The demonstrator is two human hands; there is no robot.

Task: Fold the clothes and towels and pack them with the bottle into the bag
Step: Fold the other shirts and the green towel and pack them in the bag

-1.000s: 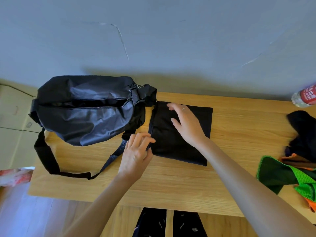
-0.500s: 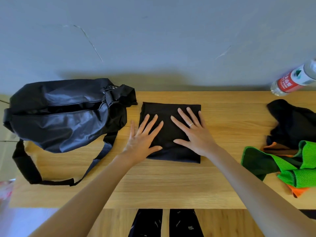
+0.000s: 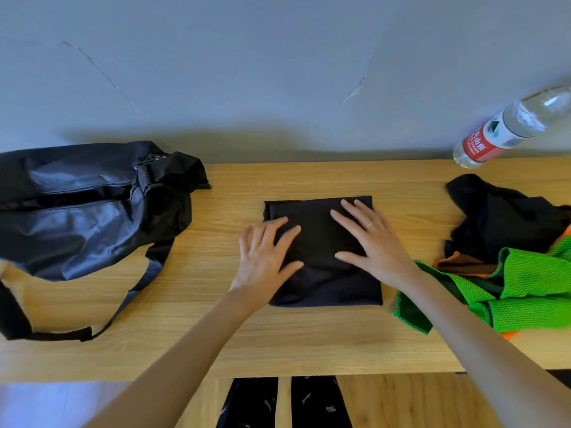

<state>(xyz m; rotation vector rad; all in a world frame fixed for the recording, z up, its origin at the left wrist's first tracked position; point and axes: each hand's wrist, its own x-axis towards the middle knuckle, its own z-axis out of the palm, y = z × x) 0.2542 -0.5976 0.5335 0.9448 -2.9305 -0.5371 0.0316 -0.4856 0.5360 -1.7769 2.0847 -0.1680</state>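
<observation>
Left hand (image 3: 265, 261) has slid toward the near-left edge of the folded black garment (image 3: 321, 251) mid-table, fingers spread flat like the right hand (image 3: 370, 242), apparently smoothing it before the open bag (image 3: 89, 205) receives it.

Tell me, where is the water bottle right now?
In the head view the water bottle stands at the table's far right corner by the wall, just behind the unfolded black garment.

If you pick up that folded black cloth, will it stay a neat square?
Probably not by itself. The black cloth looks thin and soft, so it would likely droop and unfold if lifted by one edge. Both hands lie flat on it, so scooping underneath should keep it folded.
</observation>
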